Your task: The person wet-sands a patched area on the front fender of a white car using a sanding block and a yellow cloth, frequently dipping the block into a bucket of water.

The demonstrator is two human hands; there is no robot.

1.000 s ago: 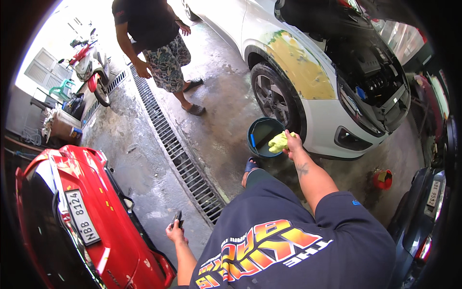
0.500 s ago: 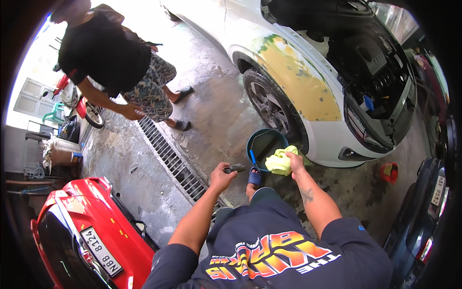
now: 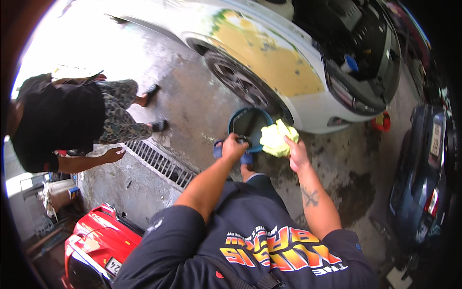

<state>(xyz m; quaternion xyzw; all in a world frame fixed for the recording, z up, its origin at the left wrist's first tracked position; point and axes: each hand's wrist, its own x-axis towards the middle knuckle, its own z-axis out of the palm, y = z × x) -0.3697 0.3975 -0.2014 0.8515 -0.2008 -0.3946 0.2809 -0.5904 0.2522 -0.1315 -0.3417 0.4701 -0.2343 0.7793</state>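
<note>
Left hand (image 3: 234, 149), centre of frame, closed round a small dark object (image 3: 244, 140); right hand (image 3: 299, 154), right of centre, gripping a crumpled yellow cloth (image 3: 278, 138); teal bucket (image 3: 235, 120) just beyond, on concrete floor (image 3: 190, 113); white car (image 3: 308, 114) with tan-patched fender (image 3: 269, 60), upper right; person (image 3: 62, 123), left.

Pale yellow cloth (image 3: 275, 139), blue-green bucket (image 3: 258, 146), white car (image 3: 308, 113), tan patch (image 3: 274, 62), red car (image 3: 103, 229), camouflage shorts (image 3: 118, 113)

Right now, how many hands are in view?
4: left hand with a dark object, right hand with a yellow cloth; co-worker's lower hand and partly hidden upper hand, beside camouflage shorts.
</note>
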